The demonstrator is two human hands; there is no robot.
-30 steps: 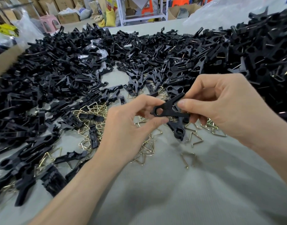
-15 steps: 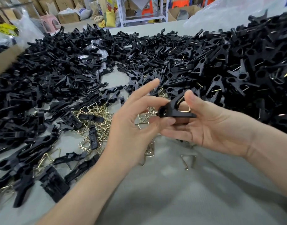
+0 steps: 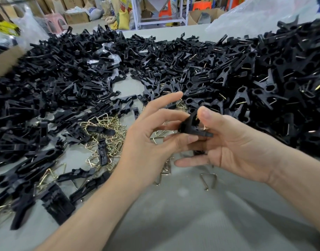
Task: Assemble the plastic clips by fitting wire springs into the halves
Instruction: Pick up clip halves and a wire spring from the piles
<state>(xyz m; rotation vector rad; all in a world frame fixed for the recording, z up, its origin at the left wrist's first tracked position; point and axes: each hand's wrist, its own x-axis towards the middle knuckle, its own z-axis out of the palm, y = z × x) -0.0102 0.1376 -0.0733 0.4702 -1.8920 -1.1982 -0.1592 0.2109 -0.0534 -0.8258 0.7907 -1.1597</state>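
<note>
A black plastic clip [image 3: 192,126] with a brass wire spring showing in it is held above the table between both hands. My right hand [image 3: 233,144] grips it, thumb on top and fingers underneath. My left hand [image 3: 152,140] touches the clip's left end with thumb and middle fingers, index finger stretched out above it. Loose brass wire springs [image 3: 105,131] lie in a heap on the grey table [image 3: 173,214] left of my hands. Black clip halves [image 3: 56,84] cover the table's left and back.
A deep pile of black clips with springs [image 3: 273,84] rises at the right. One single spring [image 3: 208,180] lies below my right hand. Cardboard boxes, sacks and a metal rack [image 3: 155,15] stand beyond the table. A clear plastic bag [image 3: 255,15] lies at the back right.
My right hand has turned palm up with the clip, thumb now on top. My left hand's fingers have opened out from the clip, the index finger lifting. The clip has rotated.
</note>
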